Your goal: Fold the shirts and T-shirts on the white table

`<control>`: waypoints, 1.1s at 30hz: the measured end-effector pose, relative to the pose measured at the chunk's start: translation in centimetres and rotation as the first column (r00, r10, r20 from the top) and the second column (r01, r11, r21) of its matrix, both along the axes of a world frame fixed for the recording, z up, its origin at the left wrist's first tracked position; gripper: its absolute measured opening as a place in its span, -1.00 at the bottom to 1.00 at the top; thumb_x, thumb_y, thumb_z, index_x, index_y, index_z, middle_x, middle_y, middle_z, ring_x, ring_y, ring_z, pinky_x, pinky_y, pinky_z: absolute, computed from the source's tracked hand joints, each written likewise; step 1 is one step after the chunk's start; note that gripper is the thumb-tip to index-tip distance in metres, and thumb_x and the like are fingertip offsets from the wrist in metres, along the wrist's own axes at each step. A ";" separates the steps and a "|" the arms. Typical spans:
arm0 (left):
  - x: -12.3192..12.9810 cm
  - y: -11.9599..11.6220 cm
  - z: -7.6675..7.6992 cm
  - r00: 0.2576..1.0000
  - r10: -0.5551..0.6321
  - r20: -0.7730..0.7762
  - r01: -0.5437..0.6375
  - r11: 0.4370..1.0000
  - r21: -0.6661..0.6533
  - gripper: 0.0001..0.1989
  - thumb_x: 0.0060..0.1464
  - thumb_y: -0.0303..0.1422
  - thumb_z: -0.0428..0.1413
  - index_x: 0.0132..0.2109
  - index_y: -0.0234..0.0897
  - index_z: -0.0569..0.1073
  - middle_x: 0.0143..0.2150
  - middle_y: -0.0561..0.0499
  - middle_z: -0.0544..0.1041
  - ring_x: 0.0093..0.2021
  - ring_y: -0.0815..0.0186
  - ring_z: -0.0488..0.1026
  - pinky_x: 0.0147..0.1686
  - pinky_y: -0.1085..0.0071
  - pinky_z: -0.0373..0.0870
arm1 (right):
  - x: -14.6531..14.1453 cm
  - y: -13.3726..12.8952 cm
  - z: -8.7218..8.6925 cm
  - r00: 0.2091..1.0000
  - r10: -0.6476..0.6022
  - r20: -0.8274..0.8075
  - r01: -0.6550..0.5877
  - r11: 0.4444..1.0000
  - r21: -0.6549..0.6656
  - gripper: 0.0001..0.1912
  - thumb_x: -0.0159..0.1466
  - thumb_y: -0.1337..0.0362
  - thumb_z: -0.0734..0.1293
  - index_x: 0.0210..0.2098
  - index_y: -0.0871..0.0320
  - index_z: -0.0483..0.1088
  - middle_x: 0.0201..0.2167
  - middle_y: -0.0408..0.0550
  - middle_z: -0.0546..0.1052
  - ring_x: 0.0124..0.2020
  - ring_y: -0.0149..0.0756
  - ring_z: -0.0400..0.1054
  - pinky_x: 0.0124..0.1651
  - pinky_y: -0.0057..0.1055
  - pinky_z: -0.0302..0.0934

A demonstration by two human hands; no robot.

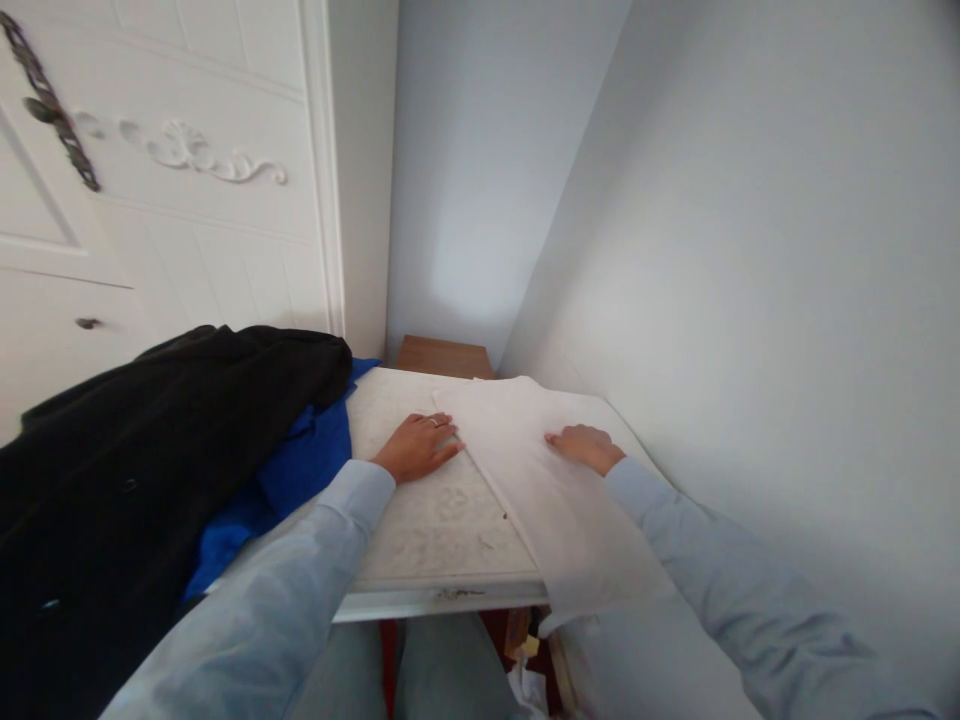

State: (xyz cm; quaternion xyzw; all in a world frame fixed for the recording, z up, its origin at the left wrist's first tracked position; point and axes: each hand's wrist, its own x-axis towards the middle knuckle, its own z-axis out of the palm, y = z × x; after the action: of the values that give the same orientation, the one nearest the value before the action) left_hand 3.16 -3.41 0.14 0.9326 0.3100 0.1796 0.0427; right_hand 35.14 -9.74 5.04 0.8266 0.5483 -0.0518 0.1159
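A thin white cloth [517, 440] lies across the right part of a white table [420, 545], and its near end hangs over the front edge. At the cloth's left edge rests my left hand [420, 447], fingers stretched out and thumb apart, a ring on one finger. The fingertips touch that edge. My right hand [587, 447] lies on the cloth further right with its fingers curled in on the fabric. How much cloth is inside those fingers is hidden. Light blue sleeves cover both forearms.
A black garment [187, 420] is heaped on the left, over a bright blue cloth [311, 465]. Behind it stands a white cabinet [225, 230]. The grey wall [750, 250] borders the table's right side. A brown wooden piece [444, 356] sits beyond the far edge.
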 end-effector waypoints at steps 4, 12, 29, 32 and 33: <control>0.4 -0.1 0.0 0.999 0.037 0.006 -0.037 0.999 0.012 -0.53 0.39 -0.11 -0.18 0.11 -0.25 0.49 0.24 -0.19 0.46 0.29 0.11 0.36 0.22 0.09 0.32 | -0.3 0.6 0.8 0.954 0.299 -0.010 -0.298 0.951 0.082 -0.37 0.43 -0.04 0.11 0.30 0.23 0.32 0.32 0.26 0.31 0.33 0.09 0.22 0.30 -0.01 0.15; 0.6 -0.1 -0.3 0.993 0.121 0.013 -0.121 0.992 0.022 -0.57 0.37 -0.15 -0.14 0.08 -0.28 0.50 0.21 -0.21 0.48 0.24 0.08 0.40 0.20 0.09 0.34 | -0.9 3.9 -3.4 0.705 0.702 -0.101 -0.673 0.708 0.215 -0.33 0.47 -0.04 0.02 0.45 0.15 0.04 0.48 0.04 -0.02 0.49 -0.15 -0.16 0.49 -0.11 -0.19; 0.4 0.6 -0.6 0.992 0.124 0.033 -0.123 0.992 -0.023 -0.57 0.35 -0.17 -0.12 0.07 -0.31 0.53 0.23 -0.24 0.47 0.26 0.04 0.39 0.25 0.04 0.32 | 3.4 2.4 -5.6 0.922 0.384 -0.043 -0.362 0.899 0.247 -0.28 0.48 -0.05 -0.11 0.46 0.23 0.00 0.48 0.19 0.00 0.49 -0.02 -0.13 0.43 0.05 -0.11; 0.4 0.9 -1.1 0.991 0.121 0.053 -0.120 0.992 -0.025 -0.57 0.34 -0.16 -0.11 0.07 -0.27 0.53 0.23 -0.23 0.48 0.26 0.06 0.40 0.25 0.04 0.33 | 5.6 2.2 -5.7 0.931 0.364 -0.033 -0.347 0.907 0.237 -0.30 0.48 -0.04 -0.10 0.46 0.21 0.00 0.47 0.17 0.00 0.49 -0.06 -0.13 0.44 0.01 -0.11; 0.4 1.0 -1.2 0.991 0.120 0.057 -0.119 0.993 -0.025 -0.57 0.33 -0.16 -0.11 0.07 -0.27 0.53 0.23 -0.22 0.48 0.26 0.06 0.40 0.26 0.04 0.33 | 6.3 2.2 -5.8 0.934 0.356 -0.031 -0.339 0.911 0.235 -0.30 0.48 -0.04 -0.10 0.46 0.20 0.00 0.47 0.16 0.00 0.49 -0.08 -0.13 0.44 0.00 -0.11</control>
State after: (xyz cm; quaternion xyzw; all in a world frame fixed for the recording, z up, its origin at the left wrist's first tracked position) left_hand 3.51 -2.40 -1.01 0.9062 0.3659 0.2055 0.0511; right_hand 41.48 -7.55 -0.71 0.7212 0.6927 0.0023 0.0084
